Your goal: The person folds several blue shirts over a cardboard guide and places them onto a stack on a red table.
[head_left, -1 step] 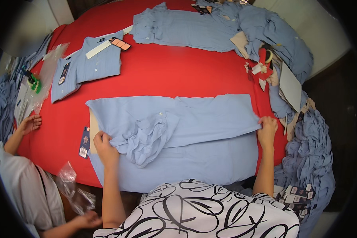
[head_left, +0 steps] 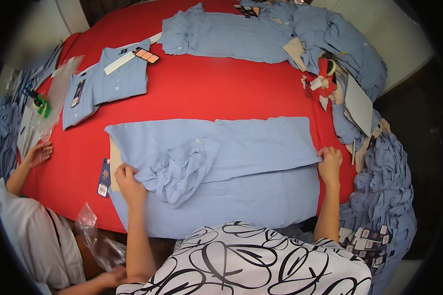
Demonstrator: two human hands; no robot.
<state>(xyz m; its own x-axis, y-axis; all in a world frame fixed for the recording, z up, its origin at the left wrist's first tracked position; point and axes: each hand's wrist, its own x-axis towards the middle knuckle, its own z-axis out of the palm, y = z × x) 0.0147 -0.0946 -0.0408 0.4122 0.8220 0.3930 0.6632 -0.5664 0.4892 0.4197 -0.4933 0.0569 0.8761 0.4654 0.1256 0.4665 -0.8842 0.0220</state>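
Observation:
A light blue shirt (head_left: 261,142) lies spread before me, one side folded over lengthwise and a sleeve bunched up on top at the left. My left hand (head_left: 130,184) grips the shirt's edge at its left end, next to the bunched sleeve. At the right end my right hand (head_left: 330,162) pinches the corner of the folded-over layer. A beige card (head_left: 115,162) shows partly under the shirt's left end. Beside it hangs a dark blue tag (head_left: 104,178) on the red cloth.
Red cloth (head_left: 221,93) covers the table. Folded blue shirts (head_left: 123,73) lie at the far left, more blue shirts (head_left: 231,37) at the back. Piled garments (head_left: 384,182) and tags (head_left: 366,243) are on the right. At left, a co-worker's hand (head_left: 38,154) rests near a clear plastic bag (head_left: 96,236).
The co-worker's lower hand and the clear bag have shifted slightly to the right. My hands keep their hold on the shirt, almost unmoved.

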